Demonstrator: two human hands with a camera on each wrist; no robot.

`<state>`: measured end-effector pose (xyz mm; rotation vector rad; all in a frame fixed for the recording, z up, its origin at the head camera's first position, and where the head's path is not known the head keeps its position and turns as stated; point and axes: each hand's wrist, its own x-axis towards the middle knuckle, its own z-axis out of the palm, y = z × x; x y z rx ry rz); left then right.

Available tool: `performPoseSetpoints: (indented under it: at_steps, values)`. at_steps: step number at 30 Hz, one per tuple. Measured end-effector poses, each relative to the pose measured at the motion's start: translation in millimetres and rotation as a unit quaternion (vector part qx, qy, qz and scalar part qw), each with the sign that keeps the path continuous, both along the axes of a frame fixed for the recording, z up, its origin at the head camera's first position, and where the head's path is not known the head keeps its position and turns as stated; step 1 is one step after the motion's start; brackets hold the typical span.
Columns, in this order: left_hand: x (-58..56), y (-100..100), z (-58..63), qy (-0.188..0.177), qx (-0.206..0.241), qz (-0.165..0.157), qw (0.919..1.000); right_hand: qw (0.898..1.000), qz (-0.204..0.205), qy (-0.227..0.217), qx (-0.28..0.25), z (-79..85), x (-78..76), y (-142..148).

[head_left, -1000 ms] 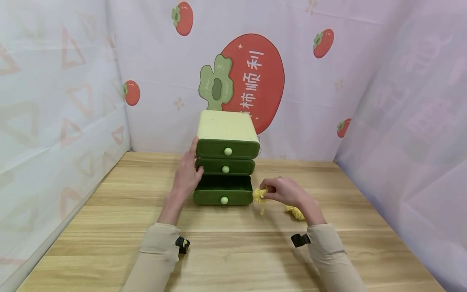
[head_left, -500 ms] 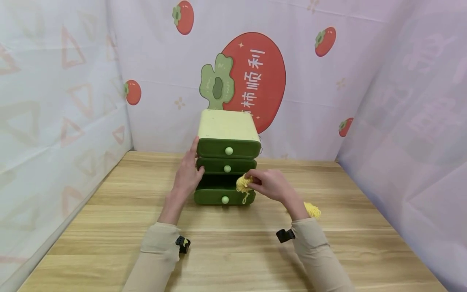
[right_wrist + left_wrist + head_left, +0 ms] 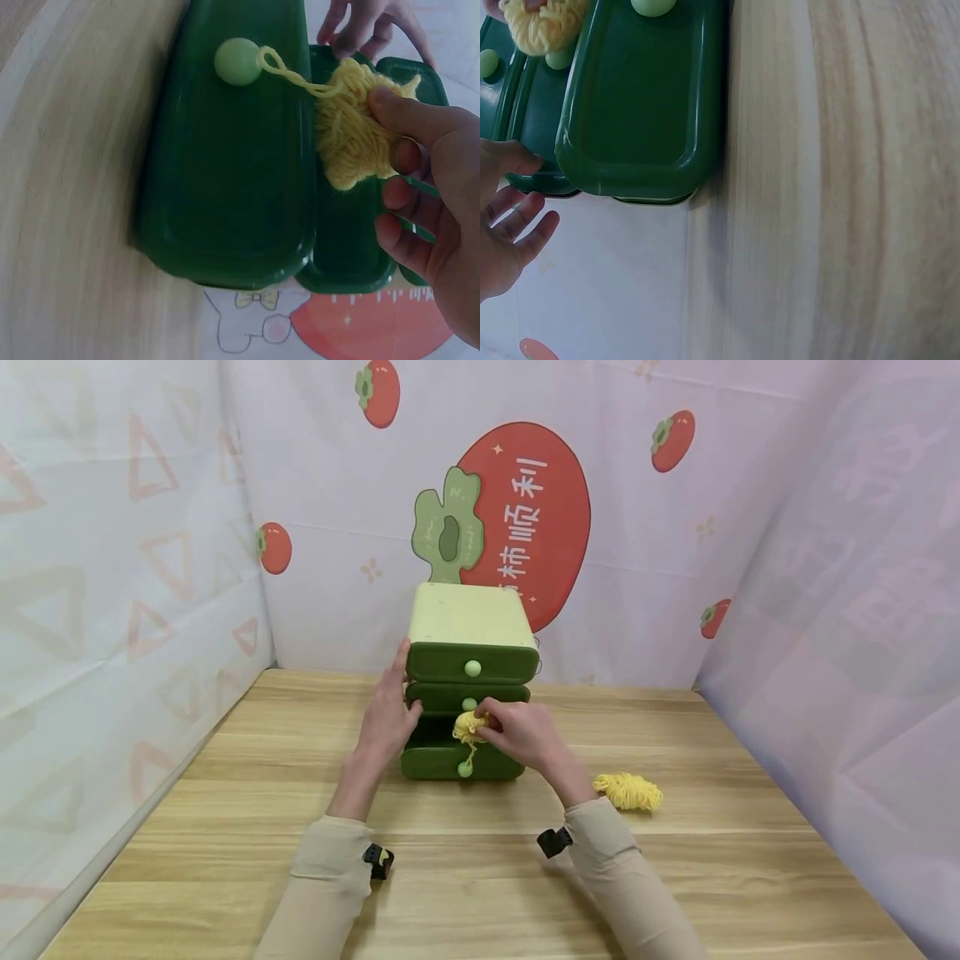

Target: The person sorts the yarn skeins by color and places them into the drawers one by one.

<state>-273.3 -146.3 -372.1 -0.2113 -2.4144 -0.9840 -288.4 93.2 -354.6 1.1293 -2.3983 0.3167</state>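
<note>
A small drawer cabinet point(image 3: 472, 614) with a cream top and three green drawers stands on the table; its bottom drawer point(image 3: 431, 764) is pulled out. My left hand point(image 3: 384, 714) rests against the cabinet's left side, fingers extended, thumb at the edge of the middle drawer point(image 3: 547, 142). Between thumb and fingers, my right hand point(image 3: 521, 731) pinches a bundle of yellow yarn point(image 3: 349, 127) over the open bottom drawer. A twisted yarn loop point(image 3: 296, 79) hangs from it down to the drawer's round pale-green knob point(image 3: 238, 61). Another yellow yarn bundle point(image 3: 630, 792) lies on the table to the right.
Light wood-grain tabletop point(image 3: 465, 893) spreads in front of the cabinet. Printed cloth walls close in the back point(image 3: 322, 618) and both sides. A small black device point(image 3: 553, 842) sits at each wrist.
My right hand has carried the yarn bundle leftward from beside the cabinet to over the bottom drawer. The second bundle has come into full view behind the moving arm. My left hand stays put.
</note>
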Motion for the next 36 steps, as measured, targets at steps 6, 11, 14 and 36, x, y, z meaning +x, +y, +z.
performPoseSetpoints:
  at_steps: [6, 11, 14, 36]
  values:
    - [0.4, 2, 1.6, -0.007, -0.012, 0.007, 0.9999, 1.000, -0.002, 0.015, -0.020, -2.9, -2.1, -14]
    - [0.3, 3, 2.0, -0.006, -0.024, 0.012, 0.9996, 0.999, -0.009, 0.017, -0.027, -6.1, -3.3, -23]
    - [0.4, 4, 2.2, -0.006, -0.024, 0.013, 0.9996, 1.000, -0.020, 0.015, -0.017, -8.9, -3.9, -28]
    - [1.8, 1, -1.2, -0.005, -0.023, 0.005, 0.9997, 0.998, -0.054, -0.020, -0.003, -22.8, 1.0, -48]
